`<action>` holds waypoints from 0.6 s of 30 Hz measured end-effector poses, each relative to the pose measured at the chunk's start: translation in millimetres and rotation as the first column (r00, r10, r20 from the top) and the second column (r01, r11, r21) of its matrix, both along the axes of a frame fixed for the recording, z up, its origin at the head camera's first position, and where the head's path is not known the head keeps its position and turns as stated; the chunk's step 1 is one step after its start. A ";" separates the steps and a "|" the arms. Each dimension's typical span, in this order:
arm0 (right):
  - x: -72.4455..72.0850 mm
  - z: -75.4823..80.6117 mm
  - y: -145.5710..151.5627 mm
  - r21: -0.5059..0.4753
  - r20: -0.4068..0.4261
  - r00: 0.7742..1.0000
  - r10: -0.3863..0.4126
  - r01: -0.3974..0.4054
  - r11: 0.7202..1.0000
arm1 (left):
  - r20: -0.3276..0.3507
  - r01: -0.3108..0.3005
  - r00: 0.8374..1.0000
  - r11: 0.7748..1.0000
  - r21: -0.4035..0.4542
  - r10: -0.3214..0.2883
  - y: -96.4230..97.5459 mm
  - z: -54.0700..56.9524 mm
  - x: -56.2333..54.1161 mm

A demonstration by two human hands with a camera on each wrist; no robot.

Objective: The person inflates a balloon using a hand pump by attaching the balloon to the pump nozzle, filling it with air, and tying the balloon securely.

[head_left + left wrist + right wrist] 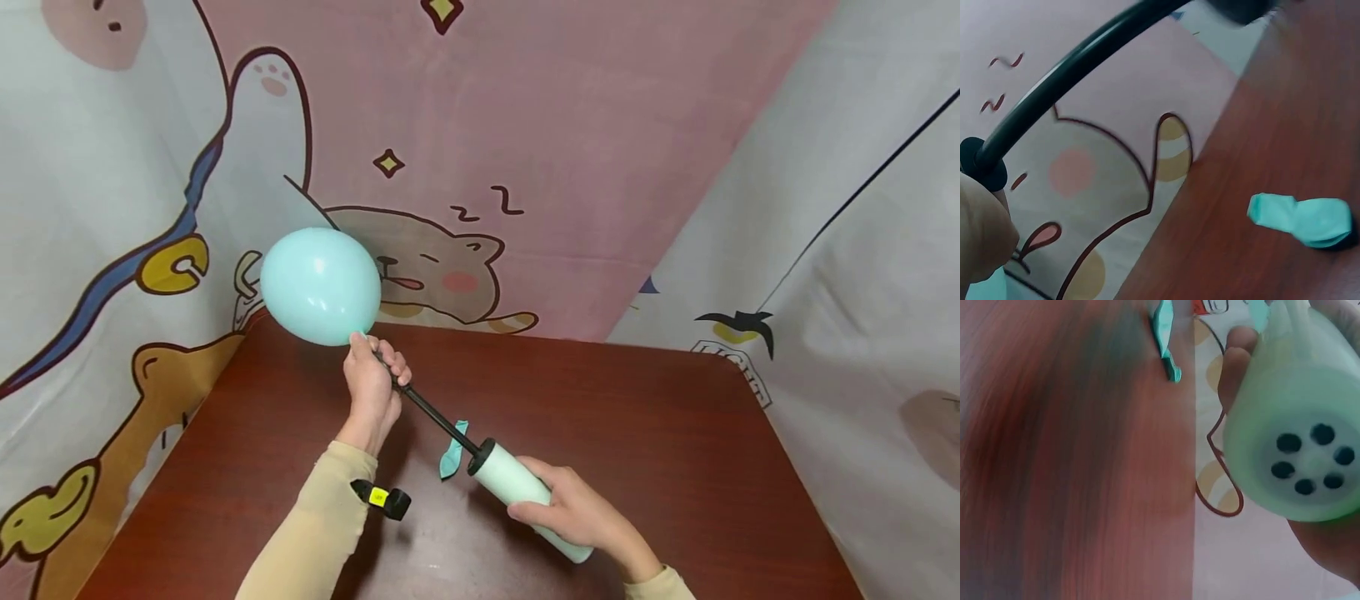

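An inflated light-blue balloon (321,286) stands off the upper end of a balloon pump, its neck under my left fingers. My left hand (372,375) grips that neck and the black end of the pump; the nozzle is hidden. From there a black rod (438,417) runs down to the pale green pump barrel (504,477). Wrapped about the barrel is my right hand (573,508). In the right wrist view the barrel's end face (1313,465) shows several dark holes. A flat, uninflated teal balloon (452,458) lies on the table under the rod.
The dark red-brown wooden table (660,442) has a wall cloth with cartoon animals (555,167) behind it and at the sides. A black strap with a yellow label (379,497) sits on my left sleeve.
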State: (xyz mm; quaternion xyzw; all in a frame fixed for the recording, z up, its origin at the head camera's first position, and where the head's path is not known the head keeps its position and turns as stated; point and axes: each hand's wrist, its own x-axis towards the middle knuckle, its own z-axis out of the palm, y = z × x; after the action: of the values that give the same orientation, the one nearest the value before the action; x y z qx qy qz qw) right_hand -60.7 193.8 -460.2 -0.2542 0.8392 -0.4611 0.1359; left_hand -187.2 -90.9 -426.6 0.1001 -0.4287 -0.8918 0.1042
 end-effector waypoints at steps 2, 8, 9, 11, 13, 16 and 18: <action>-3.6 -1.4 -7.0 -0.010 -0.015 1.000 0.001 -0.001 1.000 | -0.008 -0.004 1.000 1.000 -0.007 0.004 4.0 -2.3 3.5; -15.3 0.5 -25.9 -0.012 -0.058 0.998 -0.029 0.029 1.000 | 0.001 0.051 0.999 0.999 -0.009 -0.051 34.2 -11.7 17.0; -17.5 1.4 -29.5 -0.010 -0.066 0.997 -0.040 0.040 0.999 | 0.005 0.068 0.998 0.998 -0.010 -0.068 39.1 -12.9 19.3; -21.4 3.0 -36.4 -0.004 -0.065 0.996 -0.067 0.067 0.998 | 0.014 0.103 0.995 0.995 -0.013 -0.103 47.2 -15.0 23.6; -23.6 4.4 -42.2 -0.002 -0.051 0.995 -0.089 0.089 0.996 | 0.020 0.122 0.992 0.992 -0.015 -0.121 52.0 -16.6 26.9; -23.2 5.1 -47.3 0.003 0.004 0.995 -0.103 0.103 0.995 | 0.026 0.128 0.991 0.992 -0.014 -0.128 53.4 -18.0 29.0; -21.4 5.9 -47.3 0.006 0.025 0.994 -0.106 0.106 0.994 | 0.022 0.125 0.992 0.992 -0.008 -0.125 51.2 -17.2 27.4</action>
State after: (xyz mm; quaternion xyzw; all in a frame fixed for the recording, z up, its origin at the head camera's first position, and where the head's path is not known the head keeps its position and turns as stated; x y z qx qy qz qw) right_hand -82.2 146.6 -454.2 -0.2033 0.8507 -0.4691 0.1225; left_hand -159.8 -39.7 -443.9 0.0821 -0.4394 -0.8935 0.0440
